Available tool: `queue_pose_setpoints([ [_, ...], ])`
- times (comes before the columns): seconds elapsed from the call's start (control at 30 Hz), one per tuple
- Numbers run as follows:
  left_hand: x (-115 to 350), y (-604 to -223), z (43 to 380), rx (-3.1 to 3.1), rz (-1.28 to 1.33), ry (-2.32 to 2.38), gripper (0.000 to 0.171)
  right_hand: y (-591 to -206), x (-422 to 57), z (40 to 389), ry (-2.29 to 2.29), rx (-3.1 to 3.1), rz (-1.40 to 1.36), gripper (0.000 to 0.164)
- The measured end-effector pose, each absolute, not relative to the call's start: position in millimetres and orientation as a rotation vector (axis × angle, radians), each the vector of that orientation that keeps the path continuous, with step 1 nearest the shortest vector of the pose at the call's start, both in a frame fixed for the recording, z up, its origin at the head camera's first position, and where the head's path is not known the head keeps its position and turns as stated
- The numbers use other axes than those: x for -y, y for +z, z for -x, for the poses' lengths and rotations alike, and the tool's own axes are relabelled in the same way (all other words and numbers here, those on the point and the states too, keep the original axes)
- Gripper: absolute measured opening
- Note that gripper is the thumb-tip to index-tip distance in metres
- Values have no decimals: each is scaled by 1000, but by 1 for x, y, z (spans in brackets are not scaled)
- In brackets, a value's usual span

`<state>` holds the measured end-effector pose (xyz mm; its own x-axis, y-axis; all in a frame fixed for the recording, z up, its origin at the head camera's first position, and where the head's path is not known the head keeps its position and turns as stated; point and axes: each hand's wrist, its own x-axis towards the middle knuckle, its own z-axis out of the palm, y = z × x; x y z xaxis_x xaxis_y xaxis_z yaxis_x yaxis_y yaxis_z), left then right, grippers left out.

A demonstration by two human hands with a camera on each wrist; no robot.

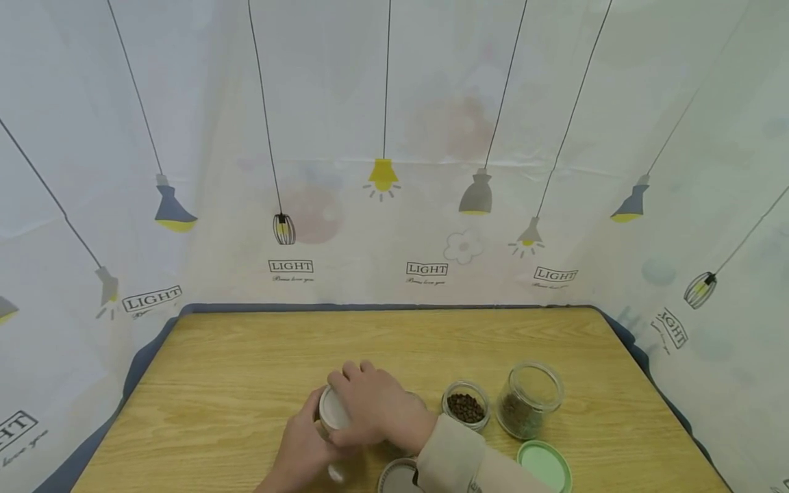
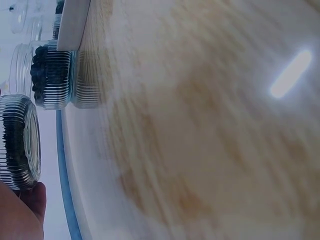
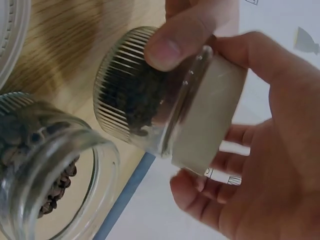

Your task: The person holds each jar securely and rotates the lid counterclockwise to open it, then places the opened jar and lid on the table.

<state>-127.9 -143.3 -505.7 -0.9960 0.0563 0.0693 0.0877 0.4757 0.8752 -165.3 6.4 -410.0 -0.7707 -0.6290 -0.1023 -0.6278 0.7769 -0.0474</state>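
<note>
A ribbed glass jar (image 3: 137, 90) with dark contents is held tilted above the table by my left hand (image 1: 302, 438), whose thumb lies along the glass in the right wrist view. My right hand (image 1: 382, 404) grips the white lid (image 3: 212, 115) on the jar's mouth, fingers curled around its rim. From the head view the lid (image 1: 333, 411) shows between the two hands, while most of the jar is hidden. In the left wrist view the jar's ribbed base (image 2: 20, 142) appears above my left fingers. Close by stands an open glass jar of brown beans (image 3: 57, 190).
Right of my hands stand a small open jar of coffee beans (image 1: 466, 409) and a taller open jar (image 1: 522, 411) with dark contents. A green lid (image 1: 545, 467) lies in front of them. Near my right sleeve is a pale round lid (image 1: 399, 478). A patterned sheet hangs behind the wooden table (image 1: 259, 356).
</note>
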Motion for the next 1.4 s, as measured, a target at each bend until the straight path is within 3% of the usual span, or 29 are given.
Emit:
queue_pose_setpoints([
  [0.1,143,-505,128,2687,129,-1584,90,-408,-10,168,-85,-2797,1082,63],
  [0.43,144,-506,128,2719,128,-1617,99,-396,-15,169,-80,-2715,1228,74],
  [0.53,144,-507,128,2702,154,-1609,96,-394,-15,168,-66,-2725,1212,88],
  [0.67,145,-506,129,2667,172,-1650,87,-394,-12,164,-29,-2855,1111,102],
  [1.07,144,-510,127,2607,155,-1661,93,-410,0,150,131,-3023,704,102],
  [1.17,144,-508,128,2655,106,-1655,95,-412,0,151,138,-3025,721,97],
  [1.4,142,-510,128,2666,104,-1584,91,-411,-4,156,50,-2957,941,67],
])
